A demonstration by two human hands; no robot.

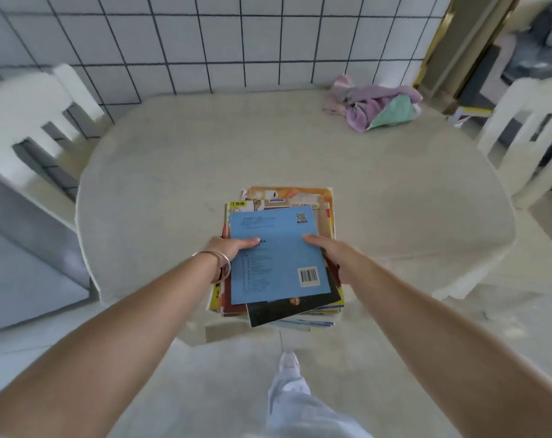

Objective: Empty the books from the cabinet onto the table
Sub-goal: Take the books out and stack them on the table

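Observation:
A stack of books (276,257), topped by a blue book with a barcode, is held at the near edge of the pale oval table (205,147). My left hand (229,251) grips the stack's left side, thumb lying on the blue cover. My right hand (328,251) grips the right side, thumb on top. The fingers of both hands are hidden under the books. Whether the stack rests on the table or hovers just above it cannot be told. The cabinet is not in view.
A crumpled pile of purple and green cloth (375,104) lies at the table's far right. White chairs stand at the left (31,112) and right (527,128). A tiled wall (221,39) runs behind the table.

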